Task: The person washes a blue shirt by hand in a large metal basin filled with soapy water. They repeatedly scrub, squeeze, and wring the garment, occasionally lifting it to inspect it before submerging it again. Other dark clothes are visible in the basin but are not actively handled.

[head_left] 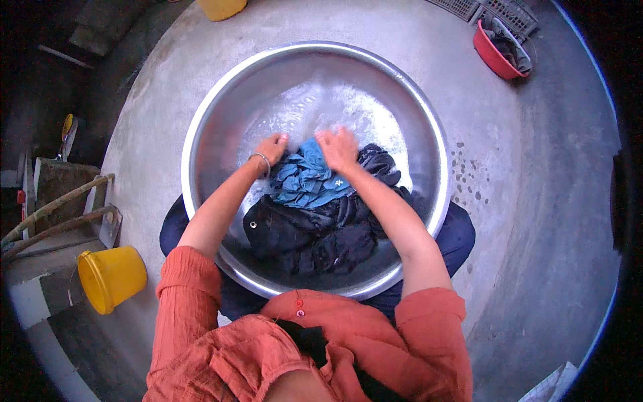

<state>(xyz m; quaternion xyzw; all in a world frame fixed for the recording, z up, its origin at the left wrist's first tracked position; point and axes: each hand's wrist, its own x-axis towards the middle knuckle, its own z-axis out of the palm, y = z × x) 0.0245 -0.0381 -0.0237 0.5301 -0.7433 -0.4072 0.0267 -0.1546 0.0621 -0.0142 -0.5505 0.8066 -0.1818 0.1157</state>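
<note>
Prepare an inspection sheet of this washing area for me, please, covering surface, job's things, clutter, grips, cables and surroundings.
Surface: pale grey concrete floor; dark spots right of the basin.
Job's things: round silver metal basin holding crumpled blue cloth and crumpled black cloth.
Clutter: yellow plastic bucket and two long brown handles at left; red plastic tub with dark contents, upper right.
Grips: left grip by the blue cloth's left side, right grip at its upper right; both blurred, closure unclear.
Cables: nothing seen.
Surroundings: grey plastic crates, top right.
</note>
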